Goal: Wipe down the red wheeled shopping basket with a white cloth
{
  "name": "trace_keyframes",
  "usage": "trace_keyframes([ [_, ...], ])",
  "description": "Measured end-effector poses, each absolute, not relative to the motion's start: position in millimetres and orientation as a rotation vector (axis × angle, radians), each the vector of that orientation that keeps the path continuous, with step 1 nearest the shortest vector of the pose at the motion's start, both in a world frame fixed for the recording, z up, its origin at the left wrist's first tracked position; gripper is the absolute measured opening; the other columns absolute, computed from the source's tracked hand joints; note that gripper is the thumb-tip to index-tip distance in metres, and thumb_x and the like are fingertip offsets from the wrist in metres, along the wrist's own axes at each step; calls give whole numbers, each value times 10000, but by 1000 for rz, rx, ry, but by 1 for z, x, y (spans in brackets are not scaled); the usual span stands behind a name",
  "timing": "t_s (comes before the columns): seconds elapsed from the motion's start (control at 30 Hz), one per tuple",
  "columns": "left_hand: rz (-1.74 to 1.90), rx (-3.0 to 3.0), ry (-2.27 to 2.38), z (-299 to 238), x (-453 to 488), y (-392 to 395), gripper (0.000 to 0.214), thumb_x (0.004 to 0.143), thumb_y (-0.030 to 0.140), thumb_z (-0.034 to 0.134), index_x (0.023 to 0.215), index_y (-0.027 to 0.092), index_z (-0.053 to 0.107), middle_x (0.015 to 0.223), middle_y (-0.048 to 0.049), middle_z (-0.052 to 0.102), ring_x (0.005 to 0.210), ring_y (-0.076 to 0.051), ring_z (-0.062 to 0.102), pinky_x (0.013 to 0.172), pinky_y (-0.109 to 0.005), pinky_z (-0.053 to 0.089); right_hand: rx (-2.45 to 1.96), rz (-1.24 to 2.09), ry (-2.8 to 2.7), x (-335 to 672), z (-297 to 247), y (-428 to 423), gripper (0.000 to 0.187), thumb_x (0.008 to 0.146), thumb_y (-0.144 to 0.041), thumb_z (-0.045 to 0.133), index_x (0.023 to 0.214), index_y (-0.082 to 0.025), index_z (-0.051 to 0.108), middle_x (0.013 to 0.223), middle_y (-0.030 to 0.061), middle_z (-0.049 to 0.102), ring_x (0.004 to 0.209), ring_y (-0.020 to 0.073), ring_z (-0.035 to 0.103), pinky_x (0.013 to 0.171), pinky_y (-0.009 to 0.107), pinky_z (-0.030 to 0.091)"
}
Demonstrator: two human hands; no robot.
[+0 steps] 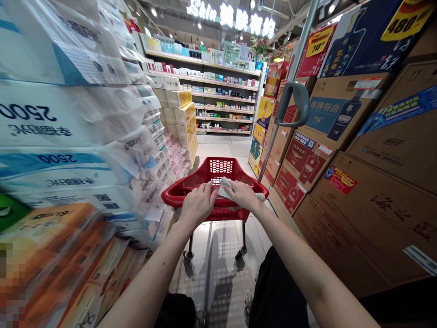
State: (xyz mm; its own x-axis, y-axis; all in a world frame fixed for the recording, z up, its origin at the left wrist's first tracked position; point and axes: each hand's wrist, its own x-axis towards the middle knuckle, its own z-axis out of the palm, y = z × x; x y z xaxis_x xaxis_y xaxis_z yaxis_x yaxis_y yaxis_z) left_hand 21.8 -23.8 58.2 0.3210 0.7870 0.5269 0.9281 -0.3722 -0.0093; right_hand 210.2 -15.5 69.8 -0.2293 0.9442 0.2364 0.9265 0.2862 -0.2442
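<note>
My left hand (198, 203) is closed over the rim of a red plastic shopping cart (221, 171), on the near handle (174, 196). My right hand (242, 195) rests on the same rim to the right, pressing on a crumpled white tissue (225, 188). One end of the tissue pokes out past my right hand (261, 197). The cart's basket has a mesh wall and stands on small black casters (241, 252). Nothing shows inside the basket, though its near part is hidden by my hands.
Wrapped tissue packs (85, 136) are stacked high along the left. Cardboard liquor cartons (341, 109) form a wall on the right, with a grey pole and loop handle (293, 102) near them. Product shelves (205, 86) stand ahead, beyond a narrow tiled aisle (218, 273).
</note>
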Motion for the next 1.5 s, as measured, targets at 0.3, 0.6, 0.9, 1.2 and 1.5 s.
trace_keyframes([
  [0.3,-501,-2211,-1580,60,6,-25,514,942,396,193,809,129,612,751,-138,674,759,-259,630,766,-390,378,-1785,111,-2168,211,76,-6,580,969,-533,159,973,-224,650,981,48,688,918,195,626,746,263,398],
  [0.6,-505,-2113,-1647,55,21,-29,491,945,353,171,833,135,596,725,-124,668,719,-263,623,663,-363,316,-1719,-44,-2234,193,76,-6,549,975,-521,167,1045,-210,614,999,67,675,965,186,606,777,262,410],
  [0.9,-535,-2132,-1631,55,19,-29,462,937,339,206,826,132,604,729,-128,664,728,-267,613,664,-360,309,-1637,-287,-2162,184,71,-37,407,987,-408,251,1111,-222,592,1134,75,637,1080,195,538,922,308,373],
  [1.2,-559,-2120,-1645,54,34,-36,455,933,360,225,824,133,604,743,-136,667,729,-256,617,682,-363,337,-1765,22,-2317,177,91,-9,525,985,-433,205,946,-183,665,961,78,701,907,212,641,785,304,432],
  [1.5,-1014,-2402,-1615,70,33,-63,423,927,354,296,1162,139,575,1140,-127,623,1052,-249,564,919,-408,400,-1684,-43,-2297,182,90,-20,597,983,-480,146,981,-188,667,978,81,703,930,208,639,799,301,423],
])
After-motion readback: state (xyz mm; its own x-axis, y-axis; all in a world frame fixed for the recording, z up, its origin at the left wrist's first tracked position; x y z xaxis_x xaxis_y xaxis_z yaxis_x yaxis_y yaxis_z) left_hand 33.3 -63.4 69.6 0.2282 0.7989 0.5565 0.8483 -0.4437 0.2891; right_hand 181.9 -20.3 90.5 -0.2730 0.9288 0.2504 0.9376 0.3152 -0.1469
